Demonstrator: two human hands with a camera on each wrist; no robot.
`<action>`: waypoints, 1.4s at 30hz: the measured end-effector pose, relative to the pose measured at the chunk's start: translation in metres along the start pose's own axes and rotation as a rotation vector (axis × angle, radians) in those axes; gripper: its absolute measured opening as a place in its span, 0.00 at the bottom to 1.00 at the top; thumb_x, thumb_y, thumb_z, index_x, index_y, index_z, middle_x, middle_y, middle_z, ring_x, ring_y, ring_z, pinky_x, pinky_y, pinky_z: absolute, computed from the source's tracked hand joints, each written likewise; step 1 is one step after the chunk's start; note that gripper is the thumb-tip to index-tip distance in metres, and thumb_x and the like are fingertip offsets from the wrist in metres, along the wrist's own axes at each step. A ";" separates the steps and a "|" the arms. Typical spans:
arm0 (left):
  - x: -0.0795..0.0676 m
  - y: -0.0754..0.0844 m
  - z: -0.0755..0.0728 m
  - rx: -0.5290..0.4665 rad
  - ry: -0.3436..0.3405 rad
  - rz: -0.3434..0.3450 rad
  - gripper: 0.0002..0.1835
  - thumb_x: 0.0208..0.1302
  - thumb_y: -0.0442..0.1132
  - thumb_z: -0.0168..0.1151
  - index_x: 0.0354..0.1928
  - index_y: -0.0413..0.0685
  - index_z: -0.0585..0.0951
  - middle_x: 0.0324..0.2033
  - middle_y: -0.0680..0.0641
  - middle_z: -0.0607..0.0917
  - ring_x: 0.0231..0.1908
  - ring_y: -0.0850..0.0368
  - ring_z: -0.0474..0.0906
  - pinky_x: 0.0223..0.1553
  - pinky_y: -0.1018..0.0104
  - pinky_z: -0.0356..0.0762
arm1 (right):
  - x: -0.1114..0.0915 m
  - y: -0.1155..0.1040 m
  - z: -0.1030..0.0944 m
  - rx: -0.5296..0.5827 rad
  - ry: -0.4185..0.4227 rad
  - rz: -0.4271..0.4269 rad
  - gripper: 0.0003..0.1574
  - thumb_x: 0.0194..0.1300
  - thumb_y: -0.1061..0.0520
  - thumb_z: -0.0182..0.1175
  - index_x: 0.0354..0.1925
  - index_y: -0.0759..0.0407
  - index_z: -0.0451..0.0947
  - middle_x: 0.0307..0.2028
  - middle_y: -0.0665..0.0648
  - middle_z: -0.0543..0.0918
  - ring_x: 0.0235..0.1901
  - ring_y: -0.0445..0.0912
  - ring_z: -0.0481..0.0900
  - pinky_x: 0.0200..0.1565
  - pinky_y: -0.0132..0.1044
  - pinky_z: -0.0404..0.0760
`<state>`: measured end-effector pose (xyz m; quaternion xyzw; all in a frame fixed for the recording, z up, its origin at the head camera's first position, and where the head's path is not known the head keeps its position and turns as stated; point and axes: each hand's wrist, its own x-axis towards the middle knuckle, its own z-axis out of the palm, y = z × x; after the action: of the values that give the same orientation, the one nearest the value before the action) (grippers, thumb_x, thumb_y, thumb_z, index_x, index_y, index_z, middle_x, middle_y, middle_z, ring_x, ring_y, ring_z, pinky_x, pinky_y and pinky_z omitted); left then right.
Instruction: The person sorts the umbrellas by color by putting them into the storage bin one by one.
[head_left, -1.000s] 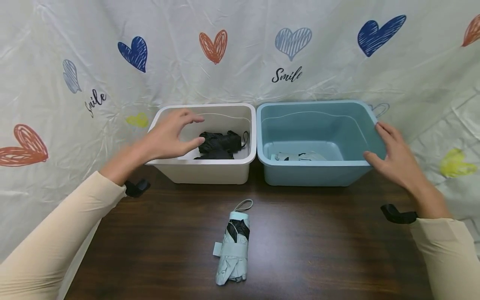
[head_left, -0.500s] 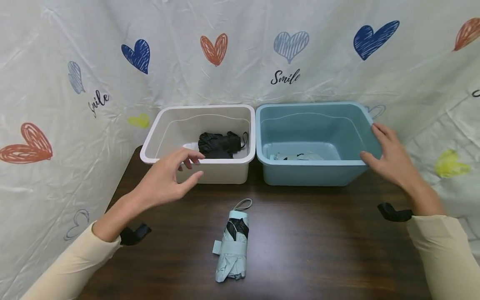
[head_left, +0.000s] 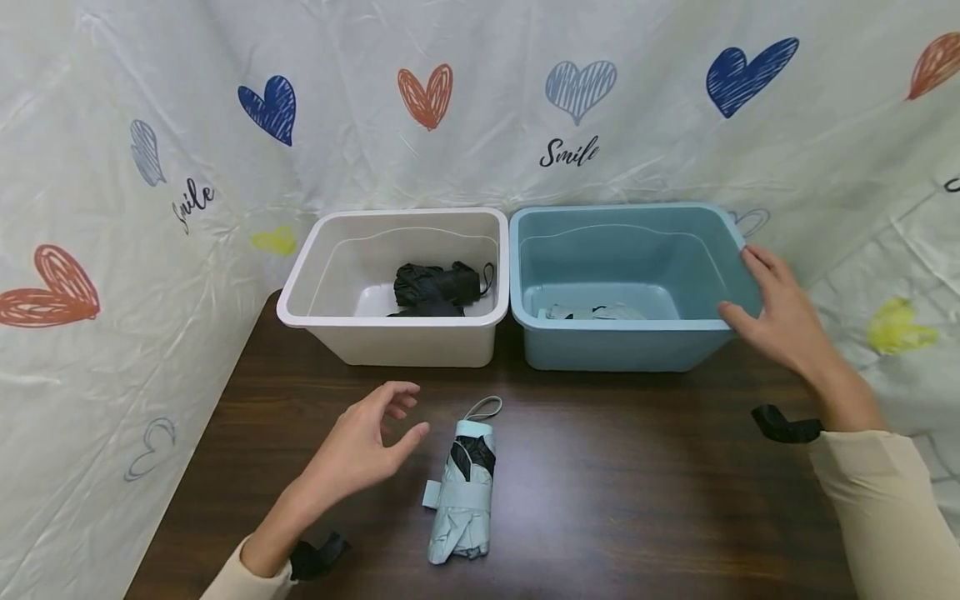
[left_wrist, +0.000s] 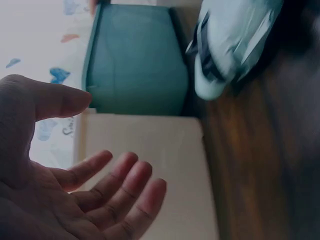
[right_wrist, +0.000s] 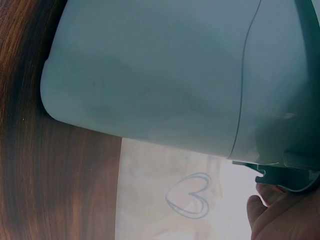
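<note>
A folded light-blue umbrella [head_left: 462, 500] lies on the dark wooden table, its wrist loop pointing toward the bins. Left of it, my left hand [head_left: 360, 446] hovers with thumb and fingers apart and nothing between them; the left wrist view shows its fingers [left_wrist: 122, 182] loosely bent. My right hand [head_left: 783, 312] grips the right rim of a blue plastic bin [head_left: 607, 348]. In the right wrist view its fingers sit at the bin's overhanging edge [right_wrist: 295, 175]. A pale folded item [head_left: 596, 312] lies inside the blue bin, partly hidden by the front wall.
Beside the blue bin stands a white bin [head_left: 405, 346] holding black folded umbrellas [head_left: 438, 287]. A pale curtain [head_left: 487, 100] printed with hearts hangs behind both bins and along the sides. The wooden table [head_left: 615, 500] extends in front.
My left hand has moved from over the white bin down toward the near side, coming beside the light-blue umbrella. My right hand stays on the blue bin's rim.
</note>
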<state>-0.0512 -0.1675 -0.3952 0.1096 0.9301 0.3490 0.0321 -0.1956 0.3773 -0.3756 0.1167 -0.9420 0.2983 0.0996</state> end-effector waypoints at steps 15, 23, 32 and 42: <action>-0.024 -0.003 0.060 -0.038 -0.029 -0.202 0.36 0.68 0.61 0.69 0.71 0.50 0.76 0.58 0.49 0.85 0.53 0.55 0.84 0.49 0.56 0.83 | 0.001 -0.001 0.000 0.010 -0.003 0.030 0.54 0.69 0.51 0.57 0.83 0.69 0.47 0.83 0.73 0.50 0.80 0.75 0.51 0.78 0.73 0.50; -0.029 0.000 0.076 -0.044 -0.049 -0.243 0.40 0.65 0.65 0.69 0.70 0.47 0.76 0.57 0.48 0.86 0.53 0.53 0.86 0.53 0.49 0.82 | 0.001 -0.002 0.000 0.018 -0.001 0.028 0.54 0.70 0.51 0.58 0.83 0.69 0.48 0.83 0.72 0.50 0.80 0.74 0.50 0.79 0.73 0.50; -0.033 0.006 0.085 -0.048 -0.083 -0.287 0.43 0.62 0.66 0.71 0.69 0.43 0.75 0.59 0.47 0.84 0.53 0.53 0.84 0.53 0.49 0.81 | 0.000 -0.002 0.001 0.015 0.001 0.018 0.53 0.71 0.52 0.57 0.83 0.69 0.47 0.83 0.73 0.50 0.80 0.75 0.50 0.77 0.76 0.51; -0.036 0.015 0.096 -0.035 -0.068 -0.310 0.46 0.60 0.65 0.73 0.70 0.41 0.73 0.58 0.44 0.83 0.54 0.49 0.82 0.56 0.45 0.80 | 0.000 -0.003 0.000 0.001 -0.002 0.032 0.54 0.70 0.51 0.57 0.83 0.69 0.48 0.83 0.73 0.51 0.79 0.75 0.51 0.77 0.76 0.52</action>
<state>-0.0005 -0.1030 -0.4582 -0.0242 0.9281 0.3521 0.1189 -0.1953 0.3751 -0.3739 0.1019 -0.9438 0.3002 0.0939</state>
